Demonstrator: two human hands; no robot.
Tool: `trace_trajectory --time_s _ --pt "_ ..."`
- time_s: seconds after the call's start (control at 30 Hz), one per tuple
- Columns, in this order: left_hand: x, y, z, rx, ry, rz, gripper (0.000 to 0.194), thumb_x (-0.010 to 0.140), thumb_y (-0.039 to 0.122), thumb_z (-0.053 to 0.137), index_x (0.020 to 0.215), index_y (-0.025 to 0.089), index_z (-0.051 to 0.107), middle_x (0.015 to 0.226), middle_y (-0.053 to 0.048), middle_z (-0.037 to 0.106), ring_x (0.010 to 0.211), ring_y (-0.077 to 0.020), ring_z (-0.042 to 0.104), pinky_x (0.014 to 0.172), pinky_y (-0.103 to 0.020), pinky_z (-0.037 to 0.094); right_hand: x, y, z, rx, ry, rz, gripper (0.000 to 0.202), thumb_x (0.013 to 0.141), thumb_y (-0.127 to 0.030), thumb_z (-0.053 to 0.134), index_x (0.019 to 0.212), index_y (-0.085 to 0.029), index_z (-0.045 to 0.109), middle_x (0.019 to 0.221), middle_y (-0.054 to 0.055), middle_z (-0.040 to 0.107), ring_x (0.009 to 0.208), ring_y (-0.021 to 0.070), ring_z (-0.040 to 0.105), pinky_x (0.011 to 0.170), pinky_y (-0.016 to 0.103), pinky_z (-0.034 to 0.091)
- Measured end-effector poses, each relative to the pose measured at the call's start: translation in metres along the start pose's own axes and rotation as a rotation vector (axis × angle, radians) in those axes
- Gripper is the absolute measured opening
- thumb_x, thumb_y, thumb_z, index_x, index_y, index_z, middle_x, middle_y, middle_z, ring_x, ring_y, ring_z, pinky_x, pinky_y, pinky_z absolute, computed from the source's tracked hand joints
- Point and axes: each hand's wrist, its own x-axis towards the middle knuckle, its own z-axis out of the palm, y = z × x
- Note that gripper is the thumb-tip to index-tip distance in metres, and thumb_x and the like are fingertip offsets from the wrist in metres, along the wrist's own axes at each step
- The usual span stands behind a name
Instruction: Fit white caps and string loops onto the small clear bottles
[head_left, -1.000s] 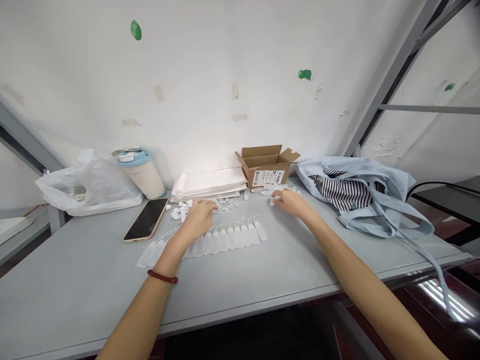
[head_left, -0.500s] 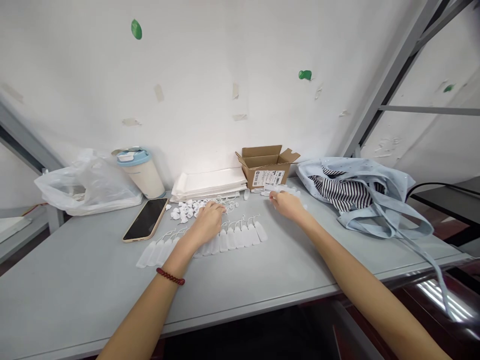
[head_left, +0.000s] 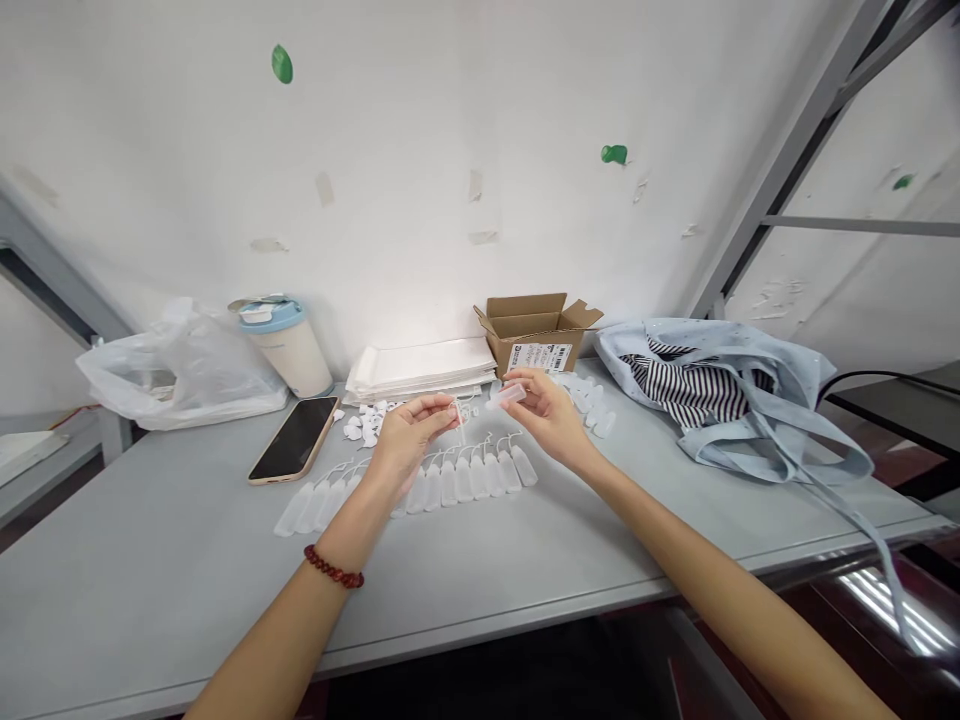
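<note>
My right hand (head_left: 551,415) pinches a small translucent plastic tube (head_left: 510,396) above the table, its narrow end pointing left. Facing it, my left hand (head_left: 409,435) has thumb and forefinger closed on a thin white strap (head_left: 460,420) that hangs down. Below both hands, a row of translucent tubes with looped white straps (head_left: 465,478) lies on the table, partly covered by my left forearm. Small white plastic caps (head_left: 367,425) are heaped behind my left hand. More loose translucent tubes (head_left: 592,400) lie to the right of my right hand.
On the grey table (head_left: 525,560) stand an open cardboard box (head_left: 536,340), a stack of white sheets (head_left: 420,368) and a cup with a blue lid (head_left: 289,345). A phone (head_left: 294,440) and plastic bag (head_left: 180,370) are left; a light-blue cloth bag (head_left: 787,350) is right.
My right hand has come left from the loose tubes, now with a tube in its fingers. My left hand has lifted from near the caps, a white strap now showing in its pinch.
</note>
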Motion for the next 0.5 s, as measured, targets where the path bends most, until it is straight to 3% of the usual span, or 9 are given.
trace_trajectory --time_s 0.27,0.5 --pt "-0.006 -0.004 0.012 -0.21 -0.005 -0.172 0.014 0.063 0.009 0.075 0.077 0.01 0.073 0.071 -0.004 0.071 0.069 -0.0105 0.068 0.071 -0.016 0.054 -0.004 -0.005 0.007 0.245 -0.041 0.177 0.028 0.062 -0.032 0.078 0.079 -0.02 0.059 0.091 0.002 0.065 0.076 0.015 0.063 0.066 0.029 0.051" --pt "-0.008 -0.01 0.018 -0.227 -0.033 -0.212 0.011 0.066 0.012 0.075 0.076 0.012 0.072 0.071 -0.002 0.07 0.062 -0.008 0.064 0.064 -0.017 0.054 -0.006 -0.006 0.012 0.312 -0.128 0.216 0.03 0.061 -0.031 0.08 0.073 -0.02 0.055 0.085 0.0 0.064 0.076 0.0152 0.064 0.07 0.031 0.052"
